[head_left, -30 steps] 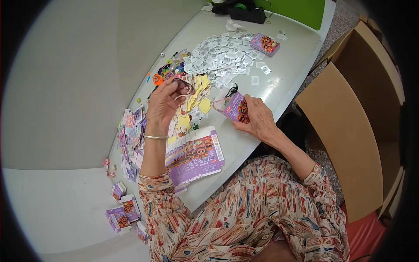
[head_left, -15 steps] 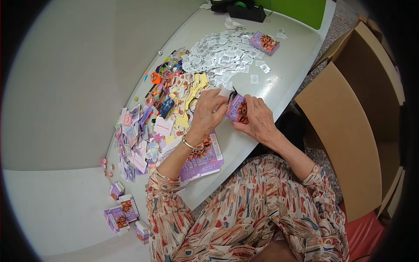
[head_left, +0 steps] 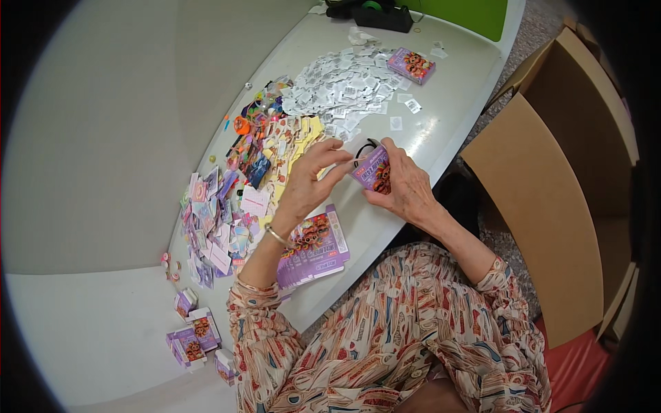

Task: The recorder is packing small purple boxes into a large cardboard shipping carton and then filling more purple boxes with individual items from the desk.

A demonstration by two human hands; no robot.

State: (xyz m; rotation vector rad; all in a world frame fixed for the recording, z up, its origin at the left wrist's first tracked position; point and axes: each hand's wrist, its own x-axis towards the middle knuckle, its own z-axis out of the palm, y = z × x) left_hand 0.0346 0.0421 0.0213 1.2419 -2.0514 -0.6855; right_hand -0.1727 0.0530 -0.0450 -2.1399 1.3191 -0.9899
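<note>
My right hand wraps round a small purple carton with cartoon figures printed on it, held tilted above the table. From its upper end sticks a black cord loop. Close beside that end is my left hand, fingers stretched and apart, the fingertips near the loop; whether they touch the carton I cannot tell. Flat purple cartons lie stacked under my left forearm. Left of my left hand spread yellow-edged printed cards, next to a mixed heap of small colourful trinkets.
White paper labels or packets form a wide pile at the back, with a filled purple carton beside it. A black tape dispenser stands behind. Pastel cards and small cartons lie left. A large cardboard box stands right.
My left hand has drawn back slightly left from the carton's end, its fingers spreading. The white piece at its fingertips no longer shows, and the black loop stands out more clearly.
</note>
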